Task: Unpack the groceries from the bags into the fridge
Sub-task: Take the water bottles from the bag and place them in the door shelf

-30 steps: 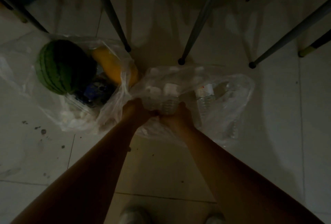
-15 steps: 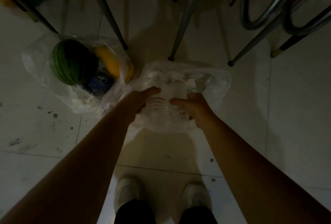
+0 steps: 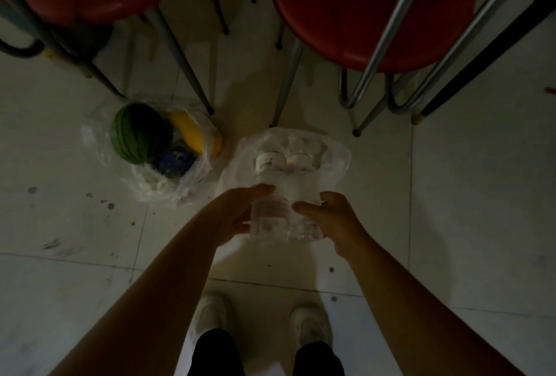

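A dim view straight down at a tiled floor [image 3: 451, 195]. The left hand [image 3: 237, 213] and right hand [image 3: 328, 219] clasp a pack of water bottles [image 3: 282, 195] from opposite sides, probably to share its weight, holding it above its clear plastic bag [image 3: 334, 159]. A second bag [image 3: 192, 177] with a watermelon [image 3: 135, 135] lies left, near red stools [image 3: 361, 14]. No fridge shows.

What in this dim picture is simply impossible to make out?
Head view:
- Blue item in the left bag: behind watermelon and crinkled plastic, too dark to identify.
- Bottle labels: too small, blurred.
- Bottle count in the pack: left hand, right hand and wrap hide it.
- Fridge: out of frame.
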